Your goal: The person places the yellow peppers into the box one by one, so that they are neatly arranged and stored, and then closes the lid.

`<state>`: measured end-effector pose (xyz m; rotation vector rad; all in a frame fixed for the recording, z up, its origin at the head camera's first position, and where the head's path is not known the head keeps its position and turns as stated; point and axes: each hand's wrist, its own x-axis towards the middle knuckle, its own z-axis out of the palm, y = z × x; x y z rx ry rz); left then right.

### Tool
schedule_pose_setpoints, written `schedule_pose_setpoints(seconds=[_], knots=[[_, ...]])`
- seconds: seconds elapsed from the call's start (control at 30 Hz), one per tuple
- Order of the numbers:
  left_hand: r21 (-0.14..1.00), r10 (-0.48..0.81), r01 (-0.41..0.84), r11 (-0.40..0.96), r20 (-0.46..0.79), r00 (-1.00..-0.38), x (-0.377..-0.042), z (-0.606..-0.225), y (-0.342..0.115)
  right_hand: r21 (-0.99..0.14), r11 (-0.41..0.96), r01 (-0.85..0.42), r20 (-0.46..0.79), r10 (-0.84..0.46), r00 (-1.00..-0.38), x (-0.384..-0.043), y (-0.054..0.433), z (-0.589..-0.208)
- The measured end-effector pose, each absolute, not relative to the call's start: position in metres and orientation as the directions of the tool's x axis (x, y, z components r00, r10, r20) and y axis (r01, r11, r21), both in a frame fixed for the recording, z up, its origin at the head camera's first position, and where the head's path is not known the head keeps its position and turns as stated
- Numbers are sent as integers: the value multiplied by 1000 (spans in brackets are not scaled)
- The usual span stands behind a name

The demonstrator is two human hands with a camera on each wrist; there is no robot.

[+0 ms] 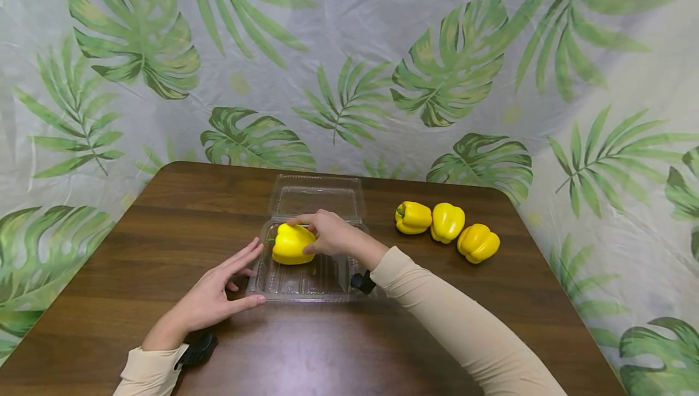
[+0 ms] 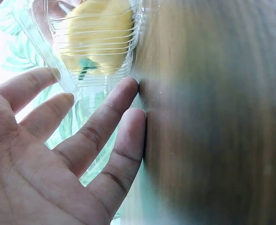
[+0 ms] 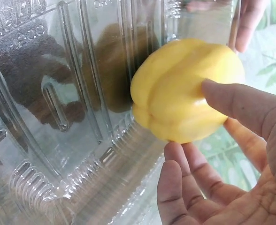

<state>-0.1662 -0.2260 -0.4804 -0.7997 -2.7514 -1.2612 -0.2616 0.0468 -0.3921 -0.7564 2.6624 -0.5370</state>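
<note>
A yellow bell pepper (image 1: 290,245) lies on its side in the left part of a clear plastic clamshell container (image 1: 322,291), its green stem pointing left. My right hand (image 1: 335,235) holds it from the right, thumb on one side and fingers on the other. In the right wrist view, the thumb presses the pepper (image 3: 182,89) just above the ribbed container floor (image 3: 93,89). My left hand (image 1: 215,293) is beside the container's left wall, fingers extended and thumb by the front left corner. The left wrist view shows those fingertips (image 2: 128,86) close to the wall, low against the table.
Three more yellow bell peppers, a left one (image 1: 413,218), a middle one (image 1: 448,223) and a right one (image 1: 478,244), lie on the brown wooden table (image 1: 437,323) to the right. The container's lid (image 1: 317,196) is folded back toward the far edge. A leaf-patterned curtain (image 1: 349,32) hangs behind.
</note>
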Motion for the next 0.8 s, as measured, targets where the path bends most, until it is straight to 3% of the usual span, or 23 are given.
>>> schedule_pose_setpoints(seconds=[0.33, 0.53, 0.8], knots=[[700, 437, 445, 558, 208, -875, -166, -480, -225, -500, 746, -441, -199, -594, -780, -263, 55, -393], [694, 435, 446, 565, 209, -876, -166, -481, -225, -499, 741, -450, -165, -591, -790, -266, 63, -393], [687, 435, 452, 569, 215, -874, -166, -480, -224, -581, 698, -419, -151, -598, -787, -275, 83, -381]])
